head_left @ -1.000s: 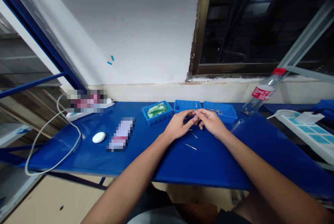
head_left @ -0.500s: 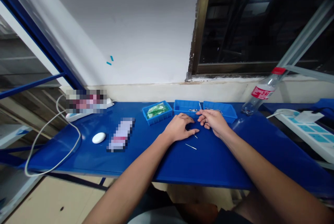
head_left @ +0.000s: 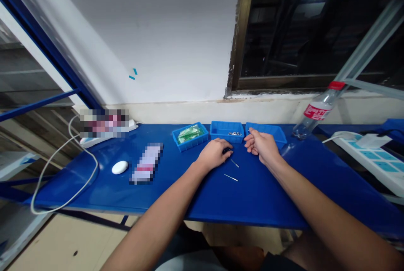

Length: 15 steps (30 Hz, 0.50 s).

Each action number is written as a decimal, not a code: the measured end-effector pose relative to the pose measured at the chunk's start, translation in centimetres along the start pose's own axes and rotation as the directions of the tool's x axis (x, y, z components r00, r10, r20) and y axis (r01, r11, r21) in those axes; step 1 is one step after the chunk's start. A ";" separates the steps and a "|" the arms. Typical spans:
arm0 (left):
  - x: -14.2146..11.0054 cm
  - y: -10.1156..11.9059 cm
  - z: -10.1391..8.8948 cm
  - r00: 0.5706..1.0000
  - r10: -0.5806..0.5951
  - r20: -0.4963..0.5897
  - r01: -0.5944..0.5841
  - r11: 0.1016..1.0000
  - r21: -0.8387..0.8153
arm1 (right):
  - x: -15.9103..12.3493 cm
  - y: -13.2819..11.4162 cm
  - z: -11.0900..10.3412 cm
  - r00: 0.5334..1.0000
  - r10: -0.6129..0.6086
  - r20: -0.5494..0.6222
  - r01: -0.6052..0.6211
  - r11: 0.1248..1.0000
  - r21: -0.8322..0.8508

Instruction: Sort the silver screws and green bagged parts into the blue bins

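Observation:
My left hand (head_left: 215, 153) rests on the blue table (head_left: 94, 178) with its fingers curled over a small dark part (head_left: 226, 150). My right hand (head_left: 262, 146) lies beside it, fingers bent at the front wall of the right blue tray (head_left: 277, 133); whatever it holds is hidden. Two thin metal pins (head_left: 231, 177) lie on the table just in front of both hands. The middle blue tray (head_left: 221, 130) holds small metal pieces. The left blue tray (head_left: 190, 135) holds green packets.
A clear plastic bottle (head_left: 315, 113) leans at the wall on the right. A white power strip (head_left: 375, 159) lies at the far right. A white oval object (head_left: 120, 166), a cable (head_left: 63, 170) and two blurred items sit on the left.
Both hands were pinched together over a pin above the table. They have parted and dropped: the left onto the table by the dark part, the right toward the right tray.

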<state>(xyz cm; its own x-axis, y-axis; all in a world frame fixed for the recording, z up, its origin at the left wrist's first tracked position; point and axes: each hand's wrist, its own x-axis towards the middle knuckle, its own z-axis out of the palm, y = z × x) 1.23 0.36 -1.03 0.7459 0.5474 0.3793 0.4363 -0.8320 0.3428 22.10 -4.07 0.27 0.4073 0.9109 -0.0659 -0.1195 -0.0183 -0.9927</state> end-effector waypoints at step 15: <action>0.1 -0.1 -0.3 1.000 -0.007 -0.010 0.007 1.000 -0.015 | -1.0 0.0 0.1 0.908 -0.327 0.261 0.398 0.867 -0.300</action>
<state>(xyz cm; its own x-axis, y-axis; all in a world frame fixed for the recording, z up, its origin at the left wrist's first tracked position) 1.08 0.49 -0.77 0.7375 0.5543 0.3857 0.4340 -0.8266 0.3582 21.61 -4.89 0.35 0.1730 0.9409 0.2912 0.3302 0.2232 -0.9171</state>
